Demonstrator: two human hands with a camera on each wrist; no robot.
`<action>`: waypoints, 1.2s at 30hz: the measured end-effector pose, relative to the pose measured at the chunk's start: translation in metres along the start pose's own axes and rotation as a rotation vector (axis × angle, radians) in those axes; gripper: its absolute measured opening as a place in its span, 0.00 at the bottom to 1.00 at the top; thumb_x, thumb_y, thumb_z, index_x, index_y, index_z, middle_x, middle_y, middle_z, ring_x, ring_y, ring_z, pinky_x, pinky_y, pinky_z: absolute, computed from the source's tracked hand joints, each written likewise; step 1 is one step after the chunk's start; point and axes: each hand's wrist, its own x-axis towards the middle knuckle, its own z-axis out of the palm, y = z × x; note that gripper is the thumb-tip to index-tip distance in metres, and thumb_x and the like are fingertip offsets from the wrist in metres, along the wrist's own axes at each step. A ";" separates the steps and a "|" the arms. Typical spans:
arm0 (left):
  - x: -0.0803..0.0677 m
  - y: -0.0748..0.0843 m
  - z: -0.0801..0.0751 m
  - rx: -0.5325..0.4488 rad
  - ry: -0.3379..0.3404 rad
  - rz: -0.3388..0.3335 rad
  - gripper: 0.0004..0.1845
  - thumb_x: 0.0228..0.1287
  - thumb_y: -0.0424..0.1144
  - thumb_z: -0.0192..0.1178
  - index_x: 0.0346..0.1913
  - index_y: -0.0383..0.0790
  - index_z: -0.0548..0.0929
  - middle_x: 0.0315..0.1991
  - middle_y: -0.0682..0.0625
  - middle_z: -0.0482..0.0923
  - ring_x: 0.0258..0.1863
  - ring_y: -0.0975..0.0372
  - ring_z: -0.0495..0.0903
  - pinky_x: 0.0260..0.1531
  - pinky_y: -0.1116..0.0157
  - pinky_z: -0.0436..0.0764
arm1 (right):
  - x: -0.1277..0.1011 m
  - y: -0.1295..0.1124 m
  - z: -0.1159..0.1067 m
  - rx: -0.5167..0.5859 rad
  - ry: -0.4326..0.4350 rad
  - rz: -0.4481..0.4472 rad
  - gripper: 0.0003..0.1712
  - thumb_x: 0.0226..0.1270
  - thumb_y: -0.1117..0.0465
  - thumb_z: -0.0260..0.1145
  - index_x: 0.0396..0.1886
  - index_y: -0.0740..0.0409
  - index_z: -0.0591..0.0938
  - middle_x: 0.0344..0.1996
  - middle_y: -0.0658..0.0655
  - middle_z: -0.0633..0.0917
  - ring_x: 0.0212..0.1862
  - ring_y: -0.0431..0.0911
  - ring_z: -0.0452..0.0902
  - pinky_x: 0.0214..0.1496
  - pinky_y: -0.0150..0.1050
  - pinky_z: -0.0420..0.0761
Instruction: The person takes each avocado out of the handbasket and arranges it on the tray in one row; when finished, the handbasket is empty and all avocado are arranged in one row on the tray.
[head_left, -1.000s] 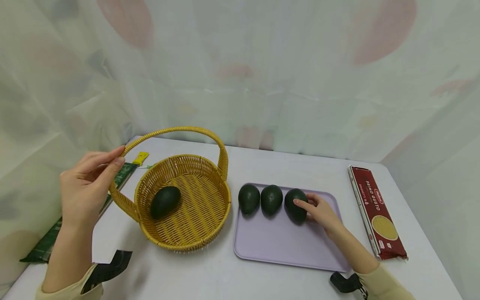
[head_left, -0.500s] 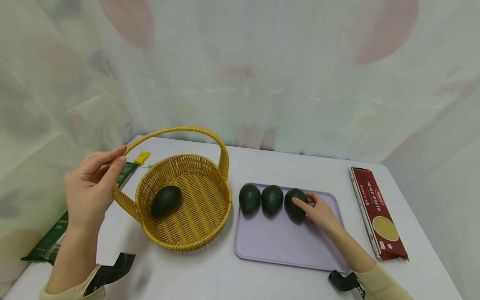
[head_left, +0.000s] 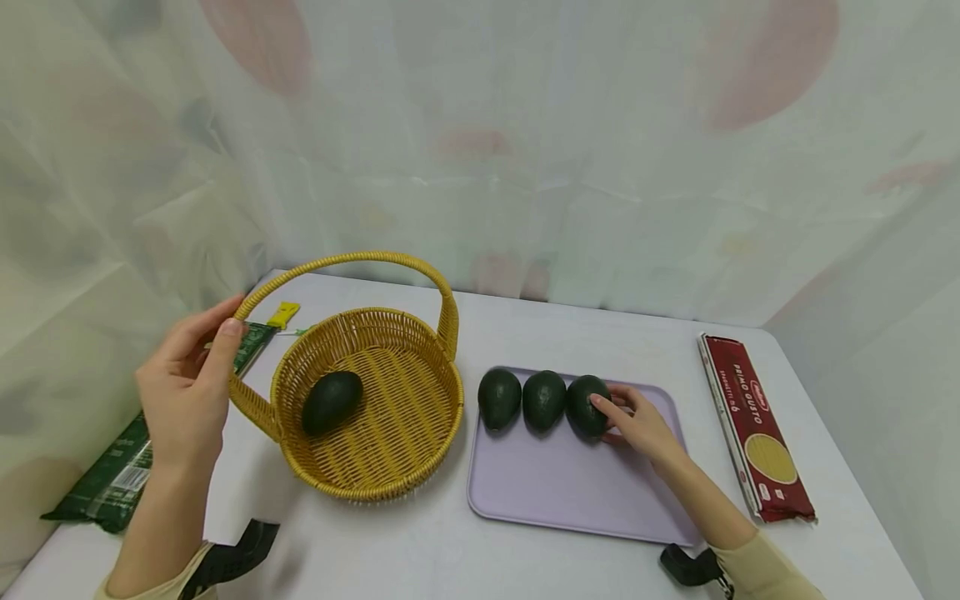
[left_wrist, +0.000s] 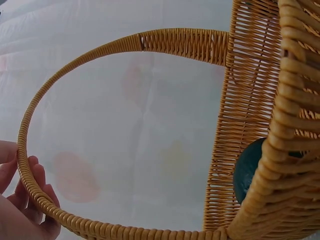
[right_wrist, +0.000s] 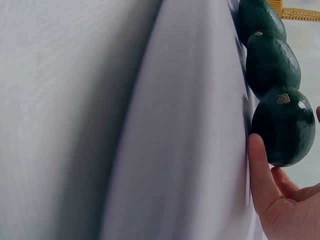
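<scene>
Three avocados (head_left: 544,402) sit on the lilac tray (head_left: 562,492), where the right hand (head_left: 637,423), pinching the rightmost avocado (head_left: 587,408), could slip on smooth skin, while the left hand (head_left: 187,371), pinching the handle (head_left: 360,257), might tilt the wicker basket (head_left: 397,417) and roll the lone avocado (head_left: 332,403) inside.
</scene>
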 end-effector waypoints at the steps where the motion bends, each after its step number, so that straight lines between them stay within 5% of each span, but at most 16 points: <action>1: 0.000 0.000 0.000 0.004 0.004 -0.002 0.14 0.66 0.28 0.60 0.53 0.25 0.82 0.45 0.46 0.82 0.42 0.62 0.80 0.43 0.75 0.76 | 0.000 0.000 0.000 -0.003 0.001 -0.003 0.37 0.70 0.47 0.63 0.68 0.66 0.66 0.59 0.68 0.72 0.39 0.43 0.77 0.42 0.40 0.85; 13: -0.003 0.000 -0.001 -0.087 0.041 -0.023 0.14 0.66 0.29 0.61 0.51 0.22 0.81 0.40 0.46 0.82 0.39 0.61 0.79 0.42 0.74 0.77 | -0.002 -0.001 -0.009 0.011 0.048 -0.044 0.36 0.69 0.44 0.64 0.67 0.61 0.68 0.58 0.64 0.72 0.41 0.46 0.79 0.40 0.38 0.85; 18: -0.003 0.003 -0.001 -0.110 0.037 -0.087 0.15 0.66 0.30 0.61 0.51 0.22 0.81 0.38 0.45 0.82 0.38 0.60 0.79 0.42 0.73 0.77 | -0.005 -0.001 -0.019 -0.123 0.136 -0.146 0.37 0.68 0.40 0.63 0.66 0.58 0.69 0.57 0.62 0.76 0.47 0.50 0.79 0.38 0.35 0.85; 25: -0.002 0.006 -0.003 -0.105 0.024 -0.165 0.15 0.68 0.31 0.60 0.53 0.24 0.81 0.39 0.45 0.82 0.38 0.60 0.78 0.42 0.72 0.77 | -0.009 -0.009 -0.020 -0.160 0.237 -0.321 0.28 0.69 0.44 0.63 0.61 0.56 0.75 0.56 0.60 0.79 0.44 0.35 0.77 0.36 0.38 0.86; 30: -0.001 0.009 -0.006 -0.089 -0.007 -0.243 0.17 0.68 0.34 0.61 0.56 0.27 0.81 0.43 0.45 0.81 0.40 0.60 0.77 0.44 0.74 0.77 | -0.012 -0.027 -0.017 -0.133 0.217 -0.396 0.24 0.70 0.46 0.63 0.58 0.57 0.78 0.54 0.58 0.80 0.45 0.40 0.79 0.38 0.41 0.86; 36: 0.000 0.009 -0.012 -0.083 -0.013 -0.298 0.19 0.68 0.36 0.61 0.57 0.29 0.80 0.48 0.46 0.79 0.45 0.60 0.75 0.46 0.76 0.76 | -0.016 -0.055 -0.003 -0.033 0.071 -0.372 0.20 0.70 0.50 0.64 0.54 0.58 0.80 0.53 0.58 0.79 0.48 0.52 0.79 0.40 0.40 0.86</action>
